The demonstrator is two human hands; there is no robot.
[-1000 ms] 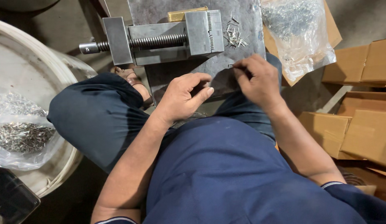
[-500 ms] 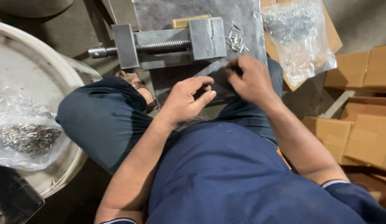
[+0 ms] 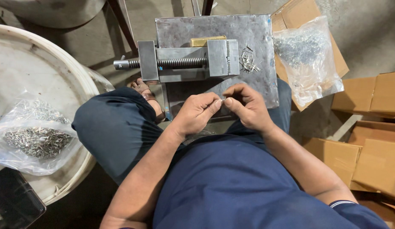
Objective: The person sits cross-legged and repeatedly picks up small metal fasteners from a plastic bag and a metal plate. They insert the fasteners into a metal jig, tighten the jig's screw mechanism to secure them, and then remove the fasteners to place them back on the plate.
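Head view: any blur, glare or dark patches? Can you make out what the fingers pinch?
Head view: sharp overall, no motion blur on the left hand or right hand; soft sheen on the metal plate and both plastic bags, one right, one left; floor at lower left falls into shadow; the small metal piece between the fingertips is too tiny to resolve.

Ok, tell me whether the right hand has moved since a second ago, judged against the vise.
Yes. The right hand has drawn back from the metal plate, away from the vise and toward the body, meeting the left hand fingertip to fingertip.
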